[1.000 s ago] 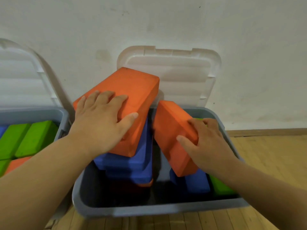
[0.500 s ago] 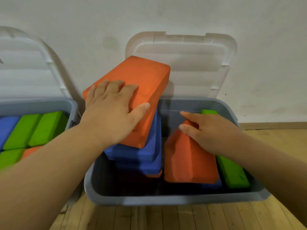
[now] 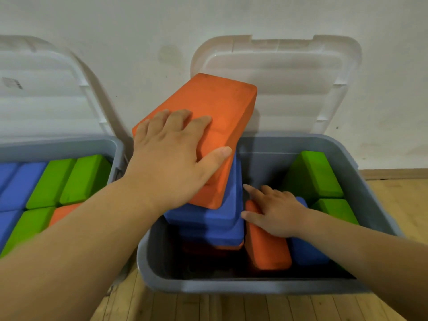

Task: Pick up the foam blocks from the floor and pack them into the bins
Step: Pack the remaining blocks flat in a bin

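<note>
**Two orange blocks at the right bin, one hand on each**

Left hand (image 3: 171, 158): fingers spread flat on the broad top face of the upper orange block (image 3: 215, 107), thumb hooked over its long side face, holding it. The block's long axis runs away from the fingertips toward the wall, far end raised. Its near end sits on the blue stack (image 3: 208, 218) below the palm.

Right hand (image 3: 278, 212): fingers loosely extended, index and thumb splayed, resting on the far end of the lower orange block (image 3: 266, 249). That block stands on its narrow edge inside the right bin (image 3: 254, 286). Its long axis runs from under the fingers toward the near wall. It is wedged between the blue stack on the thumb side and a blue block (image 3: 308, 251) under the wrist. Green blocks (image 3: 312, 174) lie beyond the knuckles.
</note>
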A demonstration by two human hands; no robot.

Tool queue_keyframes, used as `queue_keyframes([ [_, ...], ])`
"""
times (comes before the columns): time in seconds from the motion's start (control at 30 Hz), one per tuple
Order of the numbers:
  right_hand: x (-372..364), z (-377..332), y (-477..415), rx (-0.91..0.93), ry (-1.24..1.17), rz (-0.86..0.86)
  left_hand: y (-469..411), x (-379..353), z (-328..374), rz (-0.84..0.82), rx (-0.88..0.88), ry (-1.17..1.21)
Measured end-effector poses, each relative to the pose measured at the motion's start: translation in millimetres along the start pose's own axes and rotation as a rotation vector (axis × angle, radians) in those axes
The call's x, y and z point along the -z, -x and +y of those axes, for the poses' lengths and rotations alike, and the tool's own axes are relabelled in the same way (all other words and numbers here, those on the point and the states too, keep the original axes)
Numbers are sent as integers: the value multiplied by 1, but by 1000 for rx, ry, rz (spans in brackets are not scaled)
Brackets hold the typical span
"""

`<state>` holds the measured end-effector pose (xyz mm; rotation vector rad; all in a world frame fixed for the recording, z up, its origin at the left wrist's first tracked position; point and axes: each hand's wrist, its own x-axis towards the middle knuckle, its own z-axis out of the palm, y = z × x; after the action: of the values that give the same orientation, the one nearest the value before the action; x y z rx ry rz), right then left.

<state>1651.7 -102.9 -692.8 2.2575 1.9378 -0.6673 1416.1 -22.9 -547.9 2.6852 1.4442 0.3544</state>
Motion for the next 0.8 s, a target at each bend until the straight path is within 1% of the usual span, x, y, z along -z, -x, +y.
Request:
queue_keyframes([
  [0.03, 9, -5, 1, -2, -178, 41, 0, 2, -2, 2, -2, -1],
  [0.1, 34, -12, 6, -4, -636, 191, -1, 5, -6, 11, 28, 13],
  [0.13, 48, -15, 8, 4, -811, 278, -1, 5, -8, 11, 70, 27],
  [0.17, 61, -18, 10, 35, -920, 342, -2, 6, -9, 5, 124, 47],
  [0.23, 81, -34, 19, 172, -1009, 371, -4, 8, -10, -20, 221, 107],
  [0.3, 88, -43, 23, 285, -1114, 363, -3, 9, -5, 5, 249, 175],
  [0.4, 96, -50, 30, 384, -1264, 280, 3, 8, 15, 71, 210, 257],
  [0.5, 112, -41, 43, 418, -1452, 292, 9, -6, 32, 82, 87, 314],
  [0.6, 121, -27, 55, 381, -1463, 364, 4, -21, 33, 46, -48, 336],
  [0.67, 125, -14, 61, 342, -1406, 438, -3, -29, 31, 35, -129, 270],
  [0.7, 129, -5, 66, 330, -1336, 471, -6, -32, 29, 23, -128, 238],
  [0.73, 133, 4, 71, 331, -1231, 515, -9, -34, 29, -12, -87, 212],
  [0.8, 141, 22, 83, 305, -911, 625, -14, -38, 30, -121, 19, 68],
])
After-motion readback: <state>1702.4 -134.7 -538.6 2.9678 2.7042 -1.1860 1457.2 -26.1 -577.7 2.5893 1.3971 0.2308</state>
